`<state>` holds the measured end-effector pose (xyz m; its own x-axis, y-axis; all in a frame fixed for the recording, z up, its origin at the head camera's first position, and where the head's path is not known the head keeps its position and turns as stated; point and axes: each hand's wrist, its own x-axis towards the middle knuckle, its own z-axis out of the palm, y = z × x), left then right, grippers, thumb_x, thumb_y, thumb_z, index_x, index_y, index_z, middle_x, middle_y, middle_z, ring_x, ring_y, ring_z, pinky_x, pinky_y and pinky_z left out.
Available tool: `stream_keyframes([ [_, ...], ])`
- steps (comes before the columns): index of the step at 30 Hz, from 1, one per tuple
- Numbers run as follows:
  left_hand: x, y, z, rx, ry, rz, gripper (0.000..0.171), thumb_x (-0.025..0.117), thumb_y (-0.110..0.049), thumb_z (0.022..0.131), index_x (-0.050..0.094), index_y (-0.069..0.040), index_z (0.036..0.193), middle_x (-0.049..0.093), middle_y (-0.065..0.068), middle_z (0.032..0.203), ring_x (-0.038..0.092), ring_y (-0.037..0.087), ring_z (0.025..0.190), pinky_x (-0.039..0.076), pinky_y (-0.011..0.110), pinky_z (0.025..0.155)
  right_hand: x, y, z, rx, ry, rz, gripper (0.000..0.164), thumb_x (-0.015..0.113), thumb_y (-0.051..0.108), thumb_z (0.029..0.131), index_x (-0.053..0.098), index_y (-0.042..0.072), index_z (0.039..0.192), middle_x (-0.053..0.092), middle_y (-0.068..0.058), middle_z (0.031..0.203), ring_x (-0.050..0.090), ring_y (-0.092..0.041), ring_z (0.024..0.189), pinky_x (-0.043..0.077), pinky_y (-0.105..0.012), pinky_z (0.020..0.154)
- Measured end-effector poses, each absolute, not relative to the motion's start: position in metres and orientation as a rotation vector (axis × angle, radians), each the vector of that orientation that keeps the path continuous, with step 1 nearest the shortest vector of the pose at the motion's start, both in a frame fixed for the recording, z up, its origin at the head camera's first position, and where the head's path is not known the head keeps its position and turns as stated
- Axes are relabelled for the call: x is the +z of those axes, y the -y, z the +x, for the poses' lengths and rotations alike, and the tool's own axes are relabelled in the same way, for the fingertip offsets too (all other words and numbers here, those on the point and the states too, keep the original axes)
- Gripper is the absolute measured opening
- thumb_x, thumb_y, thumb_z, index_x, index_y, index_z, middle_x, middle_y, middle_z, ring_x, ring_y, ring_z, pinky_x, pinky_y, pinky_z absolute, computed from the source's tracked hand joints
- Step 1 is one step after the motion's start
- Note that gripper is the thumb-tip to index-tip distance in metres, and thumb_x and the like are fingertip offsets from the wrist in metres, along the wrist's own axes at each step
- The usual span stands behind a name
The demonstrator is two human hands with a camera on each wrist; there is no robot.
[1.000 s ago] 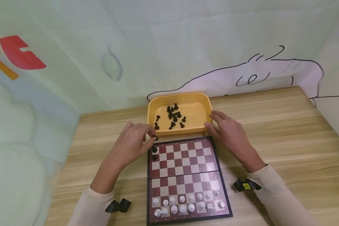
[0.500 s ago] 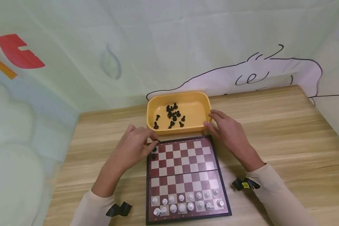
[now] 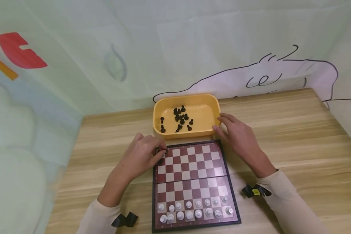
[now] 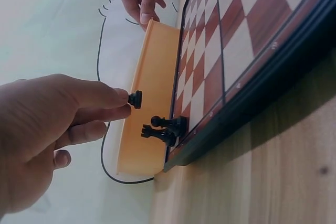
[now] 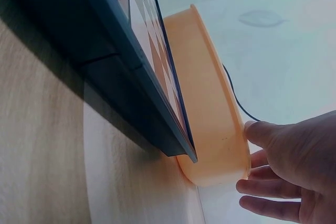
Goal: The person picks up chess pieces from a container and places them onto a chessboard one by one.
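Observation:
My left hand (image 3: pixel 143 152) pinches a black chess piece (image 4: pixel 136 99) between thumb and fingers, base outward, over the far left corner of the chessboard (image 3: pixel 190 177). Its upper part is hidden by the fingertips. Below it, a black rook (image 4: pixel 157 134) and a black pawn (image 4: pixel 170 124) stand on the board, mostly covered by the hand in the head view. Beyond the board lies a yellow tray (image 3: pixel 204 132) with several black pieces (image 3: pixel 181 117) inside. My right hand (image 3: pixel 238 135) holds the tray's right end, thumb at the rim and fingers behind it.
White chess pieces (image 3: pixel 189 214) stand in two rows along the board's near side. The tray sits near the back edge of the wooden table (image 3: pixel 280 130), against a printed cloth backdrop (image 3: pixel 175 48). A dark fold line crosses the board's middle.
The left hand has moved slightly right and toward the board with the black chess piece, from the tray's near edge to above the far left squares. The right hand stays at the tray.

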<state>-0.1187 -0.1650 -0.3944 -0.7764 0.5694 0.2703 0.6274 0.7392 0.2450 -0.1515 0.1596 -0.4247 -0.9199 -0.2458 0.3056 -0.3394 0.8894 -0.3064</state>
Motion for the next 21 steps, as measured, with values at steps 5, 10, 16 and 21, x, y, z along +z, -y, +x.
stream_keyframes([
  [5,-0.399,0.163,-0.117,-0.454,2.763,-0.992,0.012,0.074,-0.023,0.078,0.068,-0.023,0.088,0.063,-0.013,0.083,0.045,0.002,0.07,0.03,0.029,0.067,-0.424,-0.161,-0.152,0.521,2.801,0.439,0.051,0.056,0.044,0.092,0.058,0.005,0.125,0.051,-0.011,0.135,0.057,-0.031,0.107,0.05,-0.044,0.082],
  [10,-0.403,0.162,-0.114,-0.448,2.764,-1.018,0.014,0.075,-0.023,0.077,0.068,-0.023,0.089,0.064,-0.013,0.088,0.048,0.002,0.077,0.031,0.028,0.068,-0.424,-0.161,-0.153,0.51,2.804,0.433,0.051,0.055,0.044,0.093,0.058,0.005,0.126,0.051,-0.011,0.136,0.056,-0.031,0.107,0.05,-0.044,0.082],
  [16,-0.408,0.162,-0.111,-0.455,2.786,-1.043,0.012,0.074,-0.023,0.078,0.067,-0.023,0.087,0.063,-0.013,0.086,0.05,0.002,0.081,0.034,0.027,0.07,-0.424,-0.161,-0.152,0.511,2.816,0.43,0.051,0.055,0.044,0.093,0.058,0.005,0.126,0.051,-0.011,0.136,0.057,-0.031,0.107,0.05,-0.044,0.082],
  [21,-0.413,0.16,-0.109,-0.443,2.793,-1.066,0.011,0.074,-0.024,0.078,0.067,-0.023,0.086,0.062,-0.015,0.084,0.049,0.002,0.081,0.033,0.027,0.069,-0.424,-0.16,-0.151,0.502,2.821,0.425,0.051,0.055,0.043,0.093,0.058,0.004,0.125,0.051,-0.012,0.135,0.057,-0.032,0.106,0.05,-0.044,0.082],
])
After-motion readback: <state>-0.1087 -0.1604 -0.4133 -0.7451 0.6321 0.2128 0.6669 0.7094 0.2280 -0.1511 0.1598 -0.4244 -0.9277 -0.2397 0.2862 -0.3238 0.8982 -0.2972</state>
